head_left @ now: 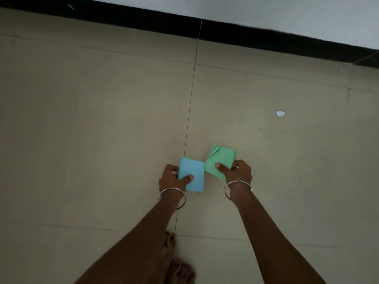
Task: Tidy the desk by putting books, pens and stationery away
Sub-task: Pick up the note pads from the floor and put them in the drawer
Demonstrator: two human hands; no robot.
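Observation:
My left hand (172, 178) grips a blue folded paper (192, 171) by its left edge, thumb on top. In my right hand (239, 171) is a green paper (220, 158), its top left corner crumpled, with my thumb pressed on its face. The two papers touch at their inner edges, held above a tiled floor. A bangle circles each wrist. No desk, books or pens are in view.
A beige tiled floor (102, 119) fills the view, with a black skirting (266, 37) and pale wall at the top. A small white paper scrap (280, 113) lies on the floor to the right. My bare feet (176, 263) stand below the hands.

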